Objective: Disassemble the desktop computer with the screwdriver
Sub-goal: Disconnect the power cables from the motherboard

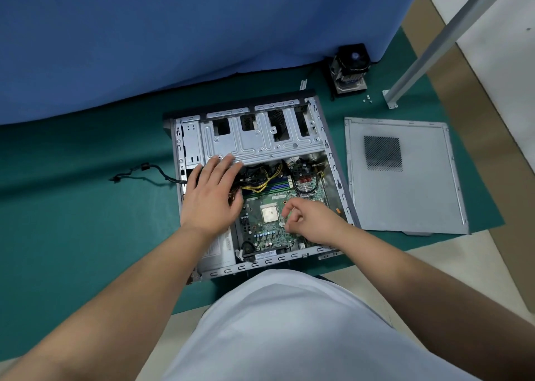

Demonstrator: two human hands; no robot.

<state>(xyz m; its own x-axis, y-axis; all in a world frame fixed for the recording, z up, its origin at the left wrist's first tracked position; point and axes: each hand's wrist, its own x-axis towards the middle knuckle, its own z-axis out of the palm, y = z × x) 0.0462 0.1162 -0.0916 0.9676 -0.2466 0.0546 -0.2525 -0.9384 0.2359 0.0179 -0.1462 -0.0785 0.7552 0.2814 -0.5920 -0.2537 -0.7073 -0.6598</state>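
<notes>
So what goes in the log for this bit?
case open | cooler out | left hand on cables | right hand over motherboard

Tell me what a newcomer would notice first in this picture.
The opened computer case lies on the green mat, its circuit board bare. The left hand rests flat by the cables; the right hand hovers curled over the board. The side panel lies right, the cooling fan behind.

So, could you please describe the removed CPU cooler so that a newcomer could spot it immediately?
Start at the open computer case on the green mat and look past its far right corner, toward the blue curtain. The CPU cooler stands there: a black fan on silver fins, unlike the flat grey side panel nearby.
</notes>
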